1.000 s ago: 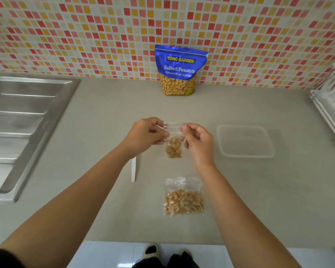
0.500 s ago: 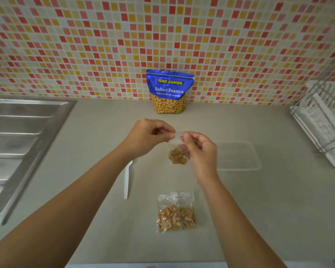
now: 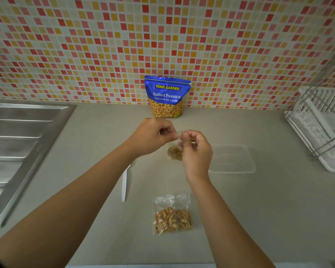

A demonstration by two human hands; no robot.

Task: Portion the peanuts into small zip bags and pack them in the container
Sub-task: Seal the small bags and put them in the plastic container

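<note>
L hand (image 3: 155,136) & R hand (image 3: 196,151) are both pinching the top edge of a thin clear zip bag (image 3: 174,152), peanuts clumping at its bottom, blurry. 2nd filled bag (image 3: 172,215) is lying flat, crinkly, on the matte beige counter (image 3: 259,209). Clear rectangular plastic container (image 3: 234,159) is sitting just R of the hands. Glossy blue peanut pouch (image 3: 167,96) is standing at the back.
</note>
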